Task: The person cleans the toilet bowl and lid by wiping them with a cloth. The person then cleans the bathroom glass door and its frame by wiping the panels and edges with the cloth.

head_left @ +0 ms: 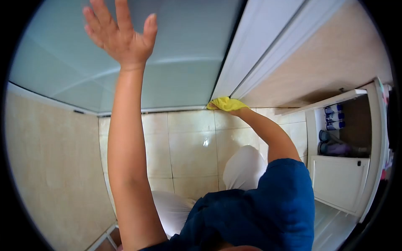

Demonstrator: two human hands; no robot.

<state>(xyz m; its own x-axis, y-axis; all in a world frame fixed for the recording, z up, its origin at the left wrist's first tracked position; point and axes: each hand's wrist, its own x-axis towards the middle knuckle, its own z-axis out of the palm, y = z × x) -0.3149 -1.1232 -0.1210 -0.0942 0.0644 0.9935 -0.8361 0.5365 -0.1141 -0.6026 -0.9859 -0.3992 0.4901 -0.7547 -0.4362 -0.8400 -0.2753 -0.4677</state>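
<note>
Yellow cloth is held bunched in the right hand, at the foot of the white frame, beside the tiled floor. Left of that grip, the glass panel is faced by the empty left hand, spread wide; contact cannot be told. Rightward, bottles are held in the cabinet.

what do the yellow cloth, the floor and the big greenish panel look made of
Yellow cloth: soft fabric, perhaps microfibre, bunched in creases.
Floor: glossy, probably ceramic tile, with joint lines and bright reflections.
Greenish panel: smooth, milky, softly reflective; frosted glass or plastic.
</note>
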